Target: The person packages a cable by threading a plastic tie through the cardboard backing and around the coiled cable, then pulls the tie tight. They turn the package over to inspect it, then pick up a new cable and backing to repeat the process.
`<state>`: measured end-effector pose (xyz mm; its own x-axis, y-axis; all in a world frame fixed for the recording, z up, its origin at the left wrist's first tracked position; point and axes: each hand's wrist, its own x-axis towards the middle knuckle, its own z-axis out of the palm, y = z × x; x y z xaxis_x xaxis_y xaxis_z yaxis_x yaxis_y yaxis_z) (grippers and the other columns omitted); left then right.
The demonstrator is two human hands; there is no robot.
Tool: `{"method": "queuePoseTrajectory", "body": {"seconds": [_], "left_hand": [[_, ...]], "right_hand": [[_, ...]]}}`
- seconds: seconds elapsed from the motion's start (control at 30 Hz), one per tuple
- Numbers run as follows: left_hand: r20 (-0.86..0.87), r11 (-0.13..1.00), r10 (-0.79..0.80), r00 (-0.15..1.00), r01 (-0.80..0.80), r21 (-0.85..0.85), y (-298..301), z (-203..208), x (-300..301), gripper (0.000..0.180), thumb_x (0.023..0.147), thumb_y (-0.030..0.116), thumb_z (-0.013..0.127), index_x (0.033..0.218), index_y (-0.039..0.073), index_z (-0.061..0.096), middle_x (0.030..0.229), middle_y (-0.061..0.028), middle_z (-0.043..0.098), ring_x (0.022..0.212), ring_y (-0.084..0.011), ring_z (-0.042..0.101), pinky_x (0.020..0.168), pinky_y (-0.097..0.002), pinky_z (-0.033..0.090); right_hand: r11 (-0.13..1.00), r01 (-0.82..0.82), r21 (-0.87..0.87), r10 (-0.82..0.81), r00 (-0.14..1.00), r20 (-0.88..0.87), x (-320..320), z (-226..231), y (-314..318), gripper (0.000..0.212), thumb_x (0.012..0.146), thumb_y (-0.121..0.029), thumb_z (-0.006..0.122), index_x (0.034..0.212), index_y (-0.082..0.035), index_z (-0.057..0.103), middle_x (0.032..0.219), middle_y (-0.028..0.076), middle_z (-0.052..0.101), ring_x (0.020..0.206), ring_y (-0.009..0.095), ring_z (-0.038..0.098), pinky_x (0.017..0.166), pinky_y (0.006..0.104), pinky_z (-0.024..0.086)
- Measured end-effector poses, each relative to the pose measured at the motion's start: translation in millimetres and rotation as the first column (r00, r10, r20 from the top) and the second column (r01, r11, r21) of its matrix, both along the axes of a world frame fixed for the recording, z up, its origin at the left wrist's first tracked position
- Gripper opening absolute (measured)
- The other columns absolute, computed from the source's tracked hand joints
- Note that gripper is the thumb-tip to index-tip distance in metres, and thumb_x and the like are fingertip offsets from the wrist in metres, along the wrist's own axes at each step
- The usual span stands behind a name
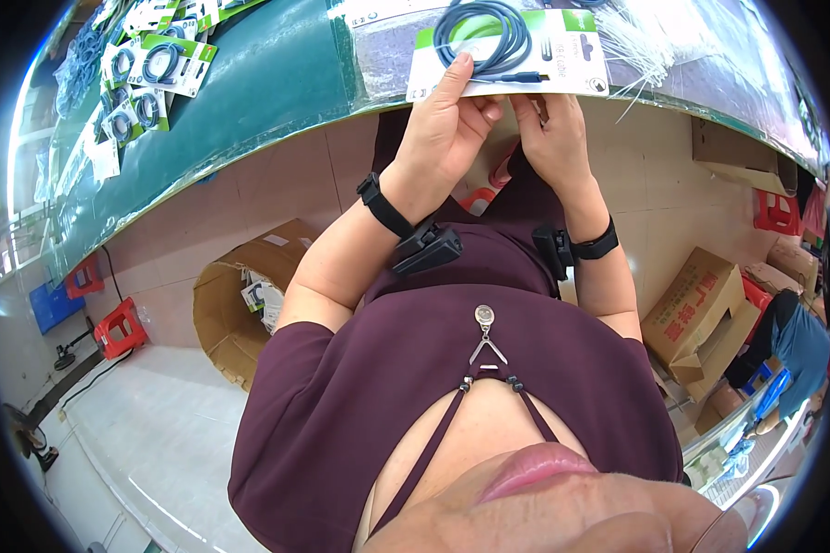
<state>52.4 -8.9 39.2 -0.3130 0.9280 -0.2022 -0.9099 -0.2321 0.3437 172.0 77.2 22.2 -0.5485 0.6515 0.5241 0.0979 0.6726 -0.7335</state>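
Note:
A grey-blue charging cable point(523, 42) lies coiled on a white and green backing card point(576, 57) at the table's near edge. My left hand point(444, 138) grips the card's lower left part, its thumb on the front over the coil and its other fingers curled underneath. Beneath the card's lower edge, my right hand point(555, 138) is closed, with its fingertips tucked behind the card. What those right fingertips pinch is hidden. One cable plug point(531, 77) rests along the lower part of the card.
Several carded cables point(161, 66) are heaped on the green tabletop point(277, 69) at left. Thin white ties point(641, 41) lie right of the card. Below stand a round cardboard bin point(221, 313), an open carton point(696, 318) and a red stool point(120, 327).

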Motion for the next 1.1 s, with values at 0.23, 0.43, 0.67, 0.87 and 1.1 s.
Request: {"method": "queuePoseTrajectory", "body": {"seconds": [0.23,0.43,0.67,0.87,1.1], "left_hand": [[-0.185,0.995,0.045,0.982,-0.062,-0.083,-2.3,0.4,2.4,0.025,0.094,0.025,0.06,0.113,0.009,0.057,0.101,-0.0028,0.065,0.087,-0.0148,0.062,0.074,-0.0298,0.052],[-0.215,0.996,0.038,0.976,-0.055,-0.076,-3.7,2.9,4.2,0.027,0.092,0.022,0.063,0.114,0.008,0.056,0.104,-0.0035,0.064,0.09,-0.0158,0.062,0.079,-0.0325,0.053],[-0.33,0.974,0.204,0.922,-0.226,-0.03,2.0,-10.5,0.8,0.025,0.091,0.015,0.064,0.113,0.007,0.055,0.104,-0.004,0.063,0.089,-0.0159,0.063,0.077,-0.0326,0.054],[-0.417,0.984,0.163,0.894,-0.178,0.005,0.1,-19.9,15.5,0.025,0.091,0.013,0.065,0.113,0.006,0.055,0.103,-0.0047,0.062,0.087,-0.0141,0.062,0.075,-0.0303,0.053],[-0.57,0.97,0.183,0.801,-0.242,-0.029,-2.0,-8.9,15.1,0.024,0.091,0.012,0.065,0.111,0.005,0.056,0.098,-0.0026,0.062,0.083,-0.0089,0.058,0.069,-0.0238,0.048]], "right_hand": [[0.929,0.041,-0.367,-0.045,0.999,-0.002,0.8,-8.5,0.3,0.026,0.087,0.001,0.063,0.113,0.001,0.059,0.105,0.007,0.065,0.089,0.014,0.063,0.079,0.0266,0.05],[0.934,-0.064,-0.351,-0.025,0.969,-0.244,-1.5,-19.8,4.4,0.024,0.085,-0.001,0.067,0.108,0.001,0.061,0.103,0.005,0.065,0.092,0.014,0.061,0.082,0.0276,0.048],[0.994,0.107,0.008,-0.104,0.943,0.317,35.4,6.0,-5.0,0.024,0.076,-0.003,0.073,0.097,-0.006,0.064,0.088,0.005,0.062,0.084,0.021,0.059,0.079,0.0322,0.046],[0.829,0.035,0.559,-0.091,0.993,0.074,10.9,38.3,-12.3,0.023,0.067,-0.003,0.074,0.086,-0.011,0.064,0.086,0.002,0.059,0.082,0.022,0.056,0.078,0.0329,0.042],[0.796,-0.05,0.603,0.029,0.999,0.044,23.1,25.8,2.4,0.022,0.067,-0.001,0.072,0.084,-0.011,0.065,0.092,0.0,0.061,0.082,0.019,0.056,0.077,0.0321,0.042]]}}
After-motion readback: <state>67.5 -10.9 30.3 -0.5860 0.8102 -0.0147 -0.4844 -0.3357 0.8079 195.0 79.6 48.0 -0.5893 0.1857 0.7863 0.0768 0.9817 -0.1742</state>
